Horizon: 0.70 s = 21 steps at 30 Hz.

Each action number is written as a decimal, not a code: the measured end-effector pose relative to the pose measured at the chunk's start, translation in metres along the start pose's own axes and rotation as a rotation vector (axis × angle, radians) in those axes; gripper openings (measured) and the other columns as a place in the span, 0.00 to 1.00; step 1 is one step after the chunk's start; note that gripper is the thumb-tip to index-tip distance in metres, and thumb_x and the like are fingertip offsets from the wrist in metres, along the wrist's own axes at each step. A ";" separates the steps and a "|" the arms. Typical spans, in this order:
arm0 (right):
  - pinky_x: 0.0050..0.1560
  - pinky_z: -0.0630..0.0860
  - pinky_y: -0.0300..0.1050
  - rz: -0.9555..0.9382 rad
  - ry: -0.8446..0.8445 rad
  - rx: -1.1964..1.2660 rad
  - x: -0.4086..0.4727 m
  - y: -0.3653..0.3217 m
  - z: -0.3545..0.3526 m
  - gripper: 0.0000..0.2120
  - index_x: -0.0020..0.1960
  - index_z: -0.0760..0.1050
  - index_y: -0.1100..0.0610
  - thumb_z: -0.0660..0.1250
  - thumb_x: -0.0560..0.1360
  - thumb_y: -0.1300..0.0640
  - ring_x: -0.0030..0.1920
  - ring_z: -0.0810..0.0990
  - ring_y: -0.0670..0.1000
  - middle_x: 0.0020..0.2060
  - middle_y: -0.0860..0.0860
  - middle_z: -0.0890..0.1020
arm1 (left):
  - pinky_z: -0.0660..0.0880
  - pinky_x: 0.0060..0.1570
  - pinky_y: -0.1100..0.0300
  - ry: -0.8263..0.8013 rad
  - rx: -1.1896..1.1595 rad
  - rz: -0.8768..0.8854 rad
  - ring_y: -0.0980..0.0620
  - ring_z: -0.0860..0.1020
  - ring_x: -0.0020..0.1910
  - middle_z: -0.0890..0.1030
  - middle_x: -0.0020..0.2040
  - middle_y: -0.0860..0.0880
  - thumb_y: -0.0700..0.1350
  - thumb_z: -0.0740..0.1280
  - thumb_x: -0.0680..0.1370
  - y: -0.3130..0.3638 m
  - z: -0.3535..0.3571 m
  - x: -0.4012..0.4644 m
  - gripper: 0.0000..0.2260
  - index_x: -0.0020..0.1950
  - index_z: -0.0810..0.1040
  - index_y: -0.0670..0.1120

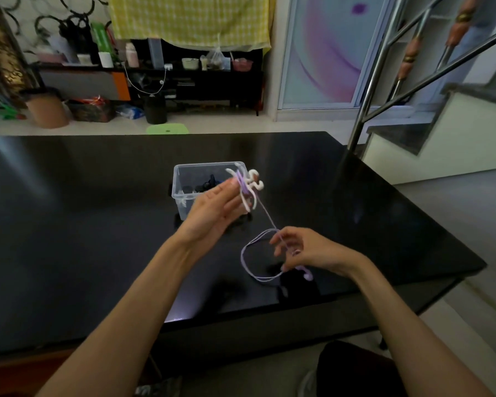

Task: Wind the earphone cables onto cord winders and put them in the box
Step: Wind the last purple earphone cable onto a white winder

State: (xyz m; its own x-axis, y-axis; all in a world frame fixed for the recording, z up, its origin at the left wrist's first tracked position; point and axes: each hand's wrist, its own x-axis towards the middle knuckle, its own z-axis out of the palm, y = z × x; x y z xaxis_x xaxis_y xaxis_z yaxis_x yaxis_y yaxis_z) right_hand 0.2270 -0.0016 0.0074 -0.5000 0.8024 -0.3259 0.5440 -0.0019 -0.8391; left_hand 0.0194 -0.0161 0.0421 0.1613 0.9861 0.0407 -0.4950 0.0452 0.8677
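My left hand (pixel 212 209) holds a white cord winder (pixel 248 186) up in front of the clear plastic box (pixel 184 179). Some turns of lilac earphone cable (pixel 265 214) are wound on the winder. From there the cable runs down and to the right into my right hand (pixel 304 249), which pinches it. A loose loop of cable (pixel 248 259) hangs under that hand, and a lilac earbud (pixel 307 275) dangles near the table. Dark items lie inside the box.
The glossy black table (pixel 98 224) carries the box near its middle. Its right edge runs beside a metal stair railing (pixel 384 81). A green stool (pixel 167 128) stands beyond the far edge, and a cluttered shelf (pixel 184 70) lines the back wall.
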 end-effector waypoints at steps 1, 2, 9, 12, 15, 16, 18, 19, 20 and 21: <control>0.36 0.78 0.40 0.008 0.048 -0.006 -0.001 0.001 -0.004 0.20 0.56 0.73 0.57 0.69 0.68 0.73 0.33 0.78 0.43 0.48 0.52 0.79 | 0.80 0.47 0.63 0.080 -0.036 0.025 0.52 0.81 0.52 0.81 0.56 0.45 0.43 0.59 0.81 0.001 -0.004 0.001 0.14 0.63 0.75 0.40; 0.37 0.79 0.42 0.021 0.098 -0.011 -0.002 0.001 -0.008 0.21 0.57 0.72 0.56 0.68 0.68 0.74 0.34 0.79 0.45 0.50 0.52 0.79 | 0.80 0.46 0.63 0.160 -0.072 0.049 0.52 0.81 0.50 0.82 0.54 0.45 0.43 0.59 0.81 0.002 -0.008 0.002 0.13 0.62 0.75 0.40; 0.51 0.79 0.49 -0.009 0.461 -0.338 0.000 0.019 -0.023 0.10 0.49 0.81 0.49 0.71 0.71 0.62 0.47 0.80 0.47 0.45 0.47 0.83 | 0.80 0.46 0.65 0.379 -0.305 0.164 0.55 0.82 0.46 0.81 0.54 0.44 0.42 0.61 0.80 0.013 -0.023 0.002 0.10 0.57 0.77 0.40; 0.48 0.80 0.50 0.014 0.624 -0.193 -0.003 0.027 -0.034 0.05 0.44 0.83 0.49 0.72 0.71 0.58 0.45 0.83 0.49 0.40 0.50 0.85 | 0.78 0.51 0.64 0.452 -0.446 0.214 0.55 0.83 0.43 0.84 0.47 0.46 0.41 0.62 0.79 0.023 -0.032 0.002 0.07 0.52 0.79 0.40; 0.49 0.80 0.53 0.160 0.818 -0.113 -0.005 0.041 -0.043 0.04 0.43 0.82 0.48 0.74 0.69 0.54 0.47 0.82 0.54 0.43 0.53 0.84 | 0.77 0.53 0.63 0.560 -0.519 0.221 0.55 0.82 0.43 0.83 0.47 0.46 0.40 0.63 0.79 0.029 -0.047 0.001 0.06 0.51 0.78 0.40; 0.51 0.79 0.55 0.222 0.889 -0.156 -0.006 0.048 -0.046 0.02 0.42 0.81 0.46 0.73 0.70 0.52 0.48 0.82 0.55 0.44 0.53 0.84 | 0.78 0.52 0.64 0.581 -0.526 0.213 0.55 0.82 0.43 0.82 0.49 0.46 0.40 0.63 0.79 0.029 -0.050 0.001 0.06 0.51 0.78 0.40; 0.53 0.77 0.52 0.304 0.921 -0.179 -0.012 0.058 -0.048 0.04 0.44 0.82 0.47 0.72 0.71 0.55 0.51 0.80 0.55 0.47 0.52 0.84 | 0.79 0.48 0.65 0.589 -0.491 0.208 0.55 0.82 0.42 0.81 0.51 0.46 0.41 0.63 0.79 0.027 -0.054 0.000 0.06 0.51 0.77 0.40; 0.53 0.76 0.49 0.339 0.915 -0.166 -0.014 0.062 -0.049 0.06 0.46 0.83 0.49 0.73 0.70 0.58 0.52 0.80 0.55 0.48 0.53 0.84 | 0.79 0.48 0.65 0.582 -0.451 0.208 0.56 0.82 0.40 0.82 0.50 0.46 0.41 0.63 0.79 0.027 -0.054 0.000 0.06 0.51 0.77 0.40; 0.53 0.75 0.48 0.368 0.898 -0.142 -0.016 0.063 -0.051 0.09 0.49 0.83 0.53 0.73 0.70 0.60 0.53 0.80 0.55 0.49 0.54 0.84 | 0.79 0.49 0.64 0.563 -0.401 0.202 0.56 0.83 0.40 0.83 0.47 0.47 0.41 0.63 0.79 0.026 -0.054 -0.001 0.06 0.51 0.78 0.40; 0.54 0.74 0.48 0.385 0.867 -0.094 -0.017 0.062 -0.054 0.11 0.51 0.82 0.55 0.73 0.69 0.63 0.53 0.79 0.54 0.50 0.55 0.84 | 0.79 0.49 0.64 0.528 -0.342 0.187 0.56 0.83 0.40 0.84 0.45 0.47 0.41 0.63 0.79 0.027 -0.052 -0.001 0.06 0.52 0.78 0.40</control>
State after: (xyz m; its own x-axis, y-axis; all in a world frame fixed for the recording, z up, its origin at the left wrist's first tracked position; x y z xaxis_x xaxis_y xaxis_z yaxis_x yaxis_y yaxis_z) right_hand 0.3057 0.0169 -0.0158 0.3784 0.9198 -0.1041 0.6380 -0.3406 -0.6906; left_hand -0.0388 -0.0078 0.0397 -0.3515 0.9244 -0.1480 -0.7315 -0.1725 0.6597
